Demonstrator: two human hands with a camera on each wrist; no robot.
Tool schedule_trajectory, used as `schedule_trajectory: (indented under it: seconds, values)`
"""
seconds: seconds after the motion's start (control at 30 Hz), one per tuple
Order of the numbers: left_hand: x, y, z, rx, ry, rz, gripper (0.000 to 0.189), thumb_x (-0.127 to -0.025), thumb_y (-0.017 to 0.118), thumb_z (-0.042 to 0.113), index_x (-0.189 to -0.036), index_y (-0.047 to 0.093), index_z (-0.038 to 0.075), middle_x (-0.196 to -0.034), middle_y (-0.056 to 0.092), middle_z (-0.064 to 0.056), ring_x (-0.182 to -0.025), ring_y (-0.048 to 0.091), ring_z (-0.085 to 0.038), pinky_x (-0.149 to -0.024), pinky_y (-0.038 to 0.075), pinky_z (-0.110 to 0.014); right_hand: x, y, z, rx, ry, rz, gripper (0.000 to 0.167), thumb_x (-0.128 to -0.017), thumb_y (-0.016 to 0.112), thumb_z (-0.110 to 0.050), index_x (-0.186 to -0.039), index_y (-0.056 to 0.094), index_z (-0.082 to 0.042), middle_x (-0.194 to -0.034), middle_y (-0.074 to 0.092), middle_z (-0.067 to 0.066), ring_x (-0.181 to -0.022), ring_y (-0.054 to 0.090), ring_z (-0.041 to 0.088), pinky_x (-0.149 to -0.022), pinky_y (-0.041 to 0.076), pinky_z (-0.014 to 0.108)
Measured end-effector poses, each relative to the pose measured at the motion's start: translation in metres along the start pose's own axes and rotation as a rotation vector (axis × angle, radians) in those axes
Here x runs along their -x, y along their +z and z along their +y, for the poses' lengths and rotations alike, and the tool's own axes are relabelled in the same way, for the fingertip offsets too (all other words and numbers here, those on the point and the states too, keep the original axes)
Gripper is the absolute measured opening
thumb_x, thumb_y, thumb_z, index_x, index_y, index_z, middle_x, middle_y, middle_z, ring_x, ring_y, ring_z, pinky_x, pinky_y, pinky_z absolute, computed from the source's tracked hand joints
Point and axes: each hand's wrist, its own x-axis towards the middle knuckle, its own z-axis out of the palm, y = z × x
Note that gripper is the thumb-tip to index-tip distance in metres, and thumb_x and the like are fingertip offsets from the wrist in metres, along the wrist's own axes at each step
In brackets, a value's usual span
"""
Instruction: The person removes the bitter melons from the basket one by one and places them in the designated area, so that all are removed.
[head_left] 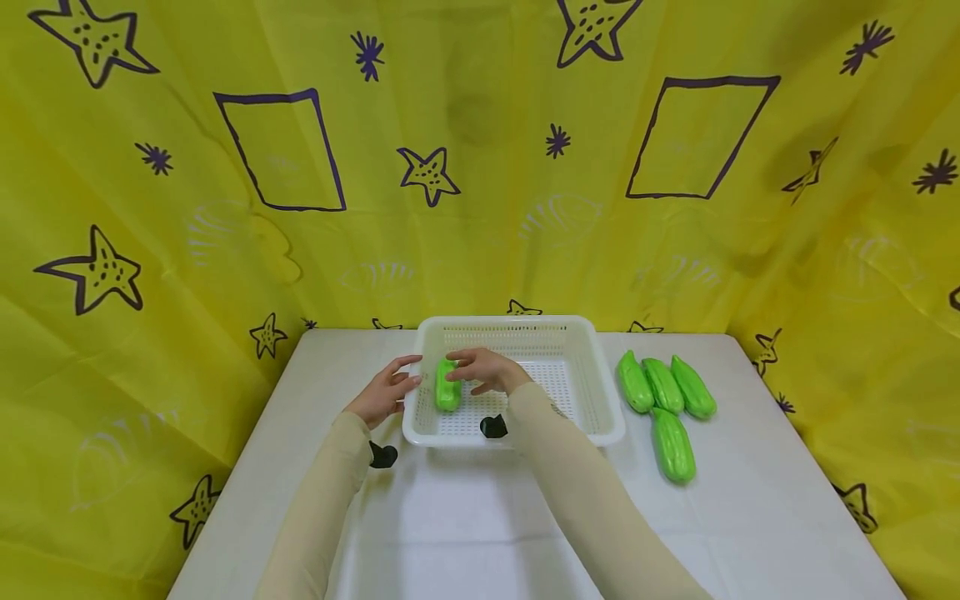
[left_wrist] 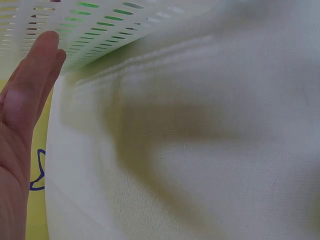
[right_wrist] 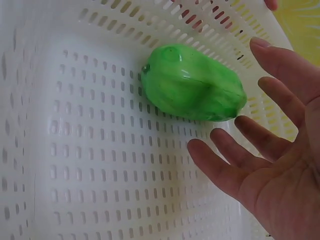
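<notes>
A white perforated plastic basket point(head_left: 611, 417) sits on the table, with one glossy green ridged gourd point(head_left: 447, 396) lying inside near its left wall. My right hand point(head_left: 487, 369) is over the basket, beside that gourd. In the right wrist view its fingers point(right_wrist: 260, 137) are spread and hold nothing; the gourd point(right_wrist: 192, 82) rests on the slotted floor just past the fingertips. My left hand point(head_left: 384, 394) is at the basket's left side, outside it. The left wrist view shows its fingers point(left_wrist: 35, 80) extended against or very close to the basket wall point(left_wrist: 100, 30); actual contact is unclear.
Right of the basket, several similar green gourds point(head_left: 675, 446) lie grouped on the white-covered table point(head_left: 465, 517). A yellow curtain point(head_left: 487, 250) with starfish drawings stands behind the table and along both sides. Dark pieces point(head_left: 383, 455) are at both wrists.
</notes>
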Motion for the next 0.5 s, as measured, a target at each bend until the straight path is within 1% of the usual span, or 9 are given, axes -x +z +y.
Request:
schedule_trajectory:
  seconds: [0.13, 0.2, 0.37, 0.5]
  values:
    - [0.002, 0.001, 0.002, -0.001, -0.002, 0.000, 0.054, -0.099, 0.059, 0.030, -0.148, 0.036, 0.028, -0.144, 0.047, -0.017, -0.123, 0.053, -0.033, -0.095, 0.049, -0.044, -0.001, 0.001, 0.000, -0.006, 0.015, 0.005, 0.058, -0.091, 0.072, -0.020, -0.144, 0.050, -0.015, -0.151, 0.036, 0.019, -0.131, 0.044, 0.034, -0.099, 0.045, 0.053]
    - [0.005, 0.002, 0.006, 0.002, -0.003, -0.006, 0.054, -0.100, 0.058, 0.028, -0.149, 0.035, 0.026, -0.145, 0.045, -0.018, -0.124, 0.052, -0.034, -0.096, 0.048, -0.046, -0.001, 0.002, 0.000, -0.005, 0.025, 0.005, 0.057, -0.091, 0.071, -0.019, -0.144, 0.050, -0.015, -0.151, 0.035, 0.019, -0.132, 0.044, 0.034, -0.100, 0.045, 0.053]
    - [0.013, 0.005, 0.015, 0.010, -0.004, -0.023, 0.053, -0.102, 0.055, 0.025, -0.150, 0.033, 0.024, -0.147, 0.042, -0.019, -0.126, 0.050, -0.036, -0.100, 0.046, -0.049, -0.005, 0.003, 0.000, 0.021, 0.041, -0.008, 0.055, -0.091, 0.071, -0.018, -0.143, 0.051, -0.016, -0.148, 0.040, 0.017, -0.130, 0.046, 0.032, -0.098, 0.046, 0.052]
    - [0.012, 0.004, 0.014, 0.013, 0.014, -0.026, 0.053, -0.102, 0.055, 0.024, -0.150, 0.033, 0.023, -0.147, 0.043, -0.020, -0.125, 0.051, -0.036, -0.100, 0.046, -0.050, -0.009, 0.005, 0.000, 0.017, 0.048, -0.023, 0.055, -0.091, 0.071, -0.017, -0.143, 0.052, -0.014, -0.148, 0.041, 0.018, -0.131, 0.045, 0.033, -0.099, 0.046, 0.053]
